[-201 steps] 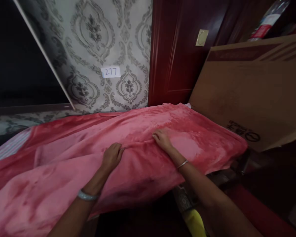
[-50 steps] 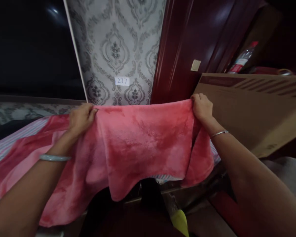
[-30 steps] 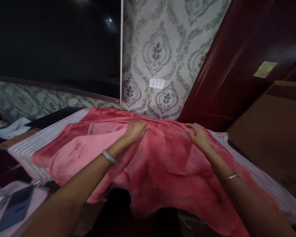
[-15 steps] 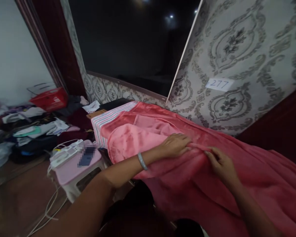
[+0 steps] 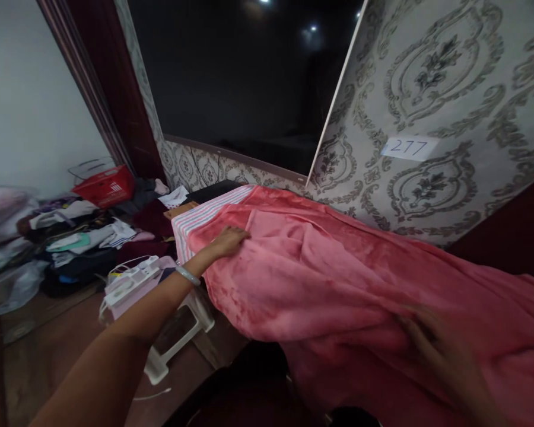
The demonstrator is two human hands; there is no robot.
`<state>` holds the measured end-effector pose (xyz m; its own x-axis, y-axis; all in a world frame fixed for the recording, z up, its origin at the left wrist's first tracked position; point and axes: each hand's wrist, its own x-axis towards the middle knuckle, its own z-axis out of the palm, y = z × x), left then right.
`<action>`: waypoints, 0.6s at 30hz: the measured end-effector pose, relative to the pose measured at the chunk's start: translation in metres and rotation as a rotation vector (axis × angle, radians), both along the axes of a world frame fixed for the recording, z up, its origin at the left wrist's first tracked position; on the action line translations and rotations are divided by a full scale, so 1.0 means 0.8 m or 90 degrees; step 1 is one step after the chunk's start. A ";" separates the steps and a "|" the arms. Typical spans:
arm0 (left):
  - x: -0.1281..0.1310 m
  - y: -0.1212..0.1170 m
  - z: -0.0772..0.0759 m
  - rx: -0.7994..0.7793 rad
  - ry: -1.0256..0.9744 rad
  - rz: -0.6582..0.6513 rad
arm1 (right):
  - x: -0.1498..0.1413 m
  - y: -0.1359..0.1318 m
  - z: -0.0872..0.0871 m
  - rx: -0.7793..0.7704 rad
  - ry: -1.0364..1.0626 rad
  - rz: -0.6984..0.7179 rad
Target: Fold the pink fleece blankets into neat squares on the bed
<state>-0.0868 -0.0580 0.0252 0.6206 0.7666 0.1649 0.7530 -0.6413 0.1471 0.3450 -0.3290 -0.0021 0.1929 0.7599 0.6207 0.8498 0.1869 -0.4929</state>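
A plush pink-red blanket (image 5: 302, 279) lies in soft folds over a long surface below the wall and drapes down its front. Striped cloth (image 5: 204, 213) shows under the blanket's far left end. My left hand (image 5: 231, 241), with a bangle on the wrist, is closed on the blanket near that left end. Lower right, my right hand (image 5: 431, 335) is slightly blurred, its fingers and thumb pinching a fold of the blanket. The fabric between the two hands is pulled into a long ridge.
A large black screen (image 5: 249, 77) hangs on the patterned wall (image 5: 427, 71), beside a paper marked 277 (image 5: 409, 147). At left, a small stool (image 5: 178, 350) carries a power strip (image 5: 133, 279). Behind it are piled clothes (image 5: 84, 237) and a red basket (image 5: 107, 185).
The view has swung left from the cardboard box toward the stool and clothes. The raised blanket has come down. My left hand has moved left along it, while my right hand has shifted lower right.
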 end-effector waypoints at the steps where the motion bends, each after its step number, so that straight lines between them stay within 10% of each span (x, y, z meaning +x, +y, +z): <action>1: -0.007 0.005 -0.001 -0.002 0.010 0.008 | 0.003 -0.002 -0.003 -0.011 0.008 -0.011; 18: -0.067 -0.010 -0.055 0.051 -0.185 -0.033 | 0.024 -0.012 -0.010 -0.127 0.007 -0.061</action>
